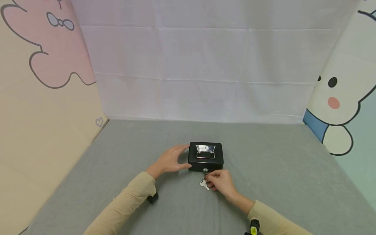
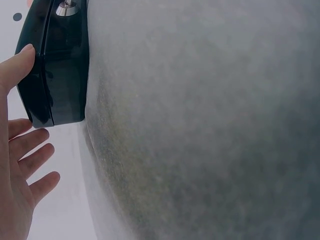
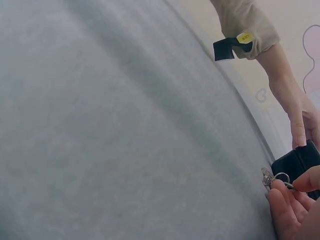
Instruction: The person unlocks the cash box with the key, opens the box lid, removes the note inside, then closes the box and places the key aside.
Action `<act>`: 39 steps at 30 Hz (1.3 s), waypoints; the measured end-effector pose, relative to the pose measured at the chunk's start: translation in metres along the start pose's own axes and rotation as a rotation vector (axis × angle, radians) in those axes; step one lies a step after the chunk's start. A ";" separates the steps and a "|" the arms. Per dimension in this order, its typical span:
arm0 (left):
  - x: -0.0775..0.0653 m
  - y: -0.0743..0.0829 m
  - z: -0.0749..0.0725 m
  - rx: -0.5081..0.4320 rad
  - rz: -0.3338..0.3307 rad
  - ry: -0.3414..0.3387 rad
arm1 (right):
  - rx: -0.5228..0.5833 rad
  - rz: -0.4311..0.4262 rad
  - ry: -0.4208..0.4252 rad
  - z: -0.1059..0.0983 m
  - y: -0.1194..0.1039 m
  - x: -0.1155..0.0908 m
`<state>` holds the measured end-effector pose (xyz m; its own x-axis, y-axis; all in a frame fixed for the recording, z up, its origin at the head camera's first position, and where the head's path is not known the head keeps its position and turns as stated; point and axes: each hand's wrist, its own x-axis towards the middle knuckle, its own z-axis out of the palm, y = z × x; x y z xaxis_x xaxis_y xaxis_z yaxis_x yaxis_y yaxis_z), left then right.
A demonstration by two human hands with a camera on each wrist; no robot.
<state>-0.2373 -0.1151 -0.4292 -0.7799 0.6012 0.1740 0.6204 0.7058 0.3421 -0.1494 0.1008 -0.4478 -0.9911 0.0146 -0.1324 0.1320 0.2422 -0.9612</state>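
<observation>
A small black cash box lies on the grey cloth, a folding metal handle on its lid and a round silver lock in its front wall. My left hand spans the box's left end and holds it, thumb at the front corner and index finger at the back; the other fingers are spread beside it. Close in front of the lock, my right hand pinches a key between thumb and forefinger. From its ring hangs a second silver key. The fingers partly cover the pinched key.
Grey cloth covers the table, with a white sheet upright behind it. Printed cartoon panels stand along both sides. Each light sleeve has a black wrist camera at its cuff.
</observation>
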 end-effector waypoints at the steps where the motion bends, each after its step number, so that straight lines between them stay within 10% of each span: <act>1: 0.000 0.000 0.000 -0.001 0.002 0.003 | 0.012 0.024 -0.003 0.000 0.000 0.000; 21: 0.001 -0.001 0.000 -0.019 0.009 0.015 | 0.247 0.286 -0.144 -0.007 -0.004 0.003; 39: 0.000 0.003 -0.002 -0.034 -0.025 -0.003 | 0.254 0.350 -0.187 -0.009 -0.006 0.005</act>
<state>-0.2356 -0.1136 -0.4262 -0.7948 0.5846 0.1628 0.5976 0.7073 0.3776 -0.1548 0.1084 -0.4404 -0.8690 -0.1281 -0.4780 0.4810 0.0084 -0.8767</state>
